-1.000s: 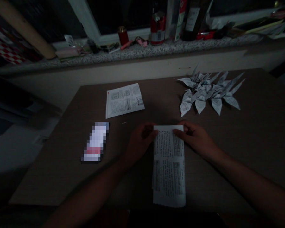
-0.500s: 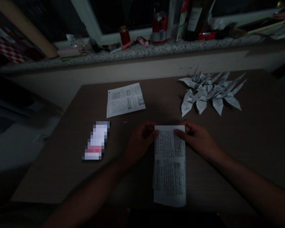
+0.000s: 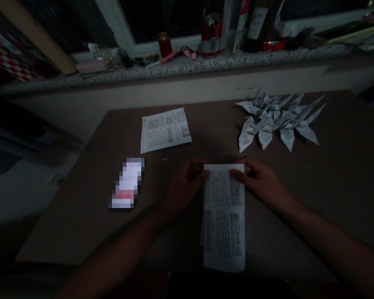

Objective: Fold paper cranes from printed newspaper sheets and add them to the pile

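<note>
A folded sheet of printed paper [image 3: 223, 216] stretches lengthwise in front of me, its lower end near the table's front edge. My left hand [image 3: 191, 178] pinches its top left corner, thumb on the print and fingers behind. At the top right corner my right hand [image 3: 255, 178] grips the same paper, thumb on top and fingers curled underneath. A lower layer of the paper peeks out along the left side. Several folded paper pieces with pointed tips [image 3: 277, 120] lie grouped beyond my right hand.
Another printed sheet [image 3: 166, 131] lies flat at the back left of the brown table [image 3: 90, 174]. A phone with a blurred screen [image 3: 127, 182] rests to the left. Behind the table, a granite windowsill [image 3: 174, 67] carries a red can [image 3: 211, 37], a small jar [image 3: 165, 45] and a dark bottle [image 3: 254, 27].
The hands keep their hold on the paper. Its upper and lower layers have spread slightly apart at the lower left. The whole view has shifted very little.
</note>
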A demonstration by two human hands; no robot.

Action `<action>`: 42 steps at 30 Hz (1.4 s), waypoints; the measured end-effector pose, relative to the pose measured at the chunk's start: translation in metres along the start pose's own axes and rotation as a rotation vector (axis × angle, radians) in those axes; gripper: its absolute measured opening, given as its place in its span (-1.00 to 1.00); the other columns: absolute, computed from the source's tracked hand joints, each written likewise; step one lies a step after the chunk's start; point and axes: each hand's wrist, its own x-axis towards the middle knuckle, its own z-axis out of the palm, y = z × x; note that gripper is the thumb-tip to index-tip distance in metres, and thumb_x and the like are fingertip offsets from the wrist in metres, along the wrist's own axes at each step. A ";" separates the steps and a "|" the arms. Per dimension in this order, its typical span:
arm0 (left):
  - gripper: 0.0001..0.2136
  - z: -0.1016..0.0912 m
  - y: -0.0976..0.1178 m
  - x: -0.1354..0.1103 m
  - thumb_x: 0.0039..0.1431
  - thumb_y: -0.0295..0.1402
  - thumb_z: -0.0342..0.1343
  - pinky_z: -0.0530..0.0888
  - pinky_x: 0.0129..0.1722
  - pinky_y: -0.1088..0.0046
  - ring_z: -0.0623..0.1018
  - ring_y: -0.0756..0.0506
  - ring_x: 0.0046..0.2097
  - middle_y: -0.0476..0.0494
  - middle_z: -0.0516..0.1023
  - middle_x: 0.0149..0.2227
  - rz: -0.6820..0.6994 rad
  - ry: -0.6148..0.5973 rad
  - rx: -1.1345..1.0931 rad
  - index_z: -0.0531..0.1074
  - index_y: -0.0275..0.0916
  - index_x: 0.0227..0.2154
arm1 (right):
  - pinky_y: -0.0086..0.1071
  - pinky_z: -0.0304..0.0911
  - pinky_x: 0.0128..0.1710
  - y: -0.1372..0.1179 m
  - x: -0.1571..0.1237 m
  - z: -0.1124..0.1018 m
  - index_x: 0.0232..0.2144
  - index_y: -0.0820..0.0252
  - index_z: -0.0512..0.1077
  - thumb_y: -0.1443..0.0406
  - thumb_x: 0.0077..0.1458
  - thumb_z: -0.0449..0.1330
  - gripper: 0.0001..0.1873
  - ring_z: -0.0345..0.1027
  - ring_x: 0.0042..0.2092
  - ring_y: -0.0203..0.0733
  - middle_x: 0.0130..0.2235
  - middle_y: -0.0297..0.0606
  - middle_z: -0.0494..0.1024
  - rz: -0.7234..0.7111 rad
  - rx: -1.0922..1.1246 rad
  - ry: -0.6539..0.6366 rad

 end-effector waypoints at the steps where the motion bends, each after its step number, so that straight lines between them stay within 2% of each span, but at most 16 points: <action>1: -0.74 0.000 0.000 0.000 0.25 -0.25 0.28 0.57 -0.13 0.35 0.63 -0.10 -0.16 -0.09 0.60 -0.21 -0.007 0.004 -0.003 0.49 -0.19 -0.05 | -0.31 0.38 -0.40 0.000 0.000 0.000 -0.31 0.08 0.49 0.10 0.12 0.34 -0.79 0.48 -0.38 -0.15 -0.43 -0.33 0.56 -0.006 0.001 -0.001; 4: -0.74 0.000 -0.001 -0.001 0.24 -0.24 0.29 0.55 -0.13 0.36 0.62 -0.10 -0.15 -0.09 0.60 -0.21 -0.042 0.011 -0.033 0.50 -0.20 -0.07 | -0.30 0.39 -0.39 0.000 -0.001 -0.001 -0.29 0.09 0.49 0.11 0.13 0.34 -0.78 0.48 -0.37 -0.15 -0.42 -0.32 0.56 -0.010 -0.025 0.004; 9: -0.78 0.002 -0.006 -0.001 0.27 -0.15 0.27 0.53 -0.13 0.37 0.61 -0.09 -0.17 -0.08 0.61 -0.21 -0.097 0.008 -0.082 0.52 -0.20 -0.21 | -0.31 0.34 -0.44 -0.003 -0.002 -0.001 -0.29 0.08 0.49 0.11 0.14 0.32 -0.80 0.45 -0.41 -0.15 -0.44 -0.32 0.55 -0.033 -0.093 0.019; 21: -0.79 0.004 0.002 -0.004 0.26 -0.17 0.25 0.50 -0.18 0.38 0.56 -0.08 -0.23 -0.03 0.55 -0.31 -0.077 0.064 -0.022 0.47 -0.20 -0.34 | -0.32 0.36 -0.45 -0.007 -0.005 0.000 -0.32 0.05 0.49 0.13 0.13 0.33 -0.84 0.46 -0.41 -0.15 -0.45 -0.33 0.52 -0.065 -0.116 0.031; 42: -0.75 0.002 -0.005 -0.003 0.26 -0.12 0.25 0.49 -0.22 0.41 0.55 -0.07 -0.24 -0.05 0.55 -0.30 -0.102 0.024 -0.092 0.47 -0.21 -0.33 | -0.31 0.37 -0.44 -0.008 -0.005 -0.001 -0.32 0.06 0.48 0.11 0.14 0.32 -0.81 0.45 -0.40 -0.14 -0.45 -0.32 0.53 -0.051 -0.103 0.009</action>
